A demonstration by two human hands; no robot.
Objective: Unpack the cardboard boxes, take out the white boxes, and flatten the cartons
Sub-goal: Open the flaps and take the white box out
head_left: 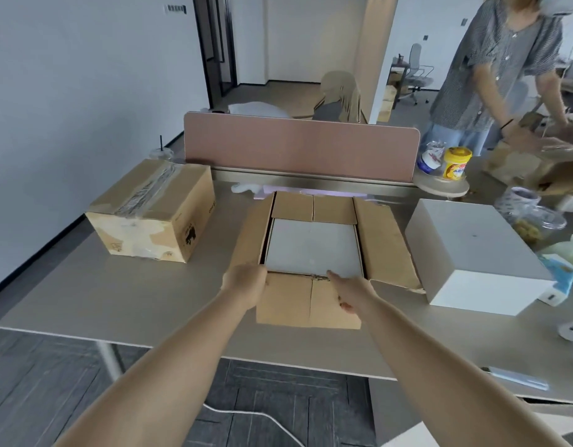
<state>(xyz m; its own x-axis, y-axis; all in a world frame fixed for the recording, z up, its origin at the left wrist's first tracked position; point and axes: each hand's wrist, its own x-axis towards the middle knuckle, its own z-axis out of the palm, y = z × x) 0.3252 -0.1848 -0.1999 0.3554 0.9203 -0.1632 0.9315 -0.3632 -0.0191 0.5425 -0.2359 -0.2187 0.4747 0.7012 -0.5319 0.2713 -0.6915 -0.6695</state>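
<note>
Rightward, one white box [472, 253] is out; flat-fingered right grip [349, 291] and unreadable left grip [246, 282] meet the open carton [288, 304]; taped carton [149, 214] untouched.

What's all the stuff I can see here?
open carton: one, brown, middle of table
inner white box: one, white, inside open carton
taped carton: one, brown, table's left side
loose white box: one, white, table's right side
divider: one, pink, behind the table
jar: one, yellow, round shelf back right
table: one, beige, under the cartons
other person: one, grey shirt, far right
left hand: one, open carton's near-left corner
right hand: one, on open carton's near flap
</note>
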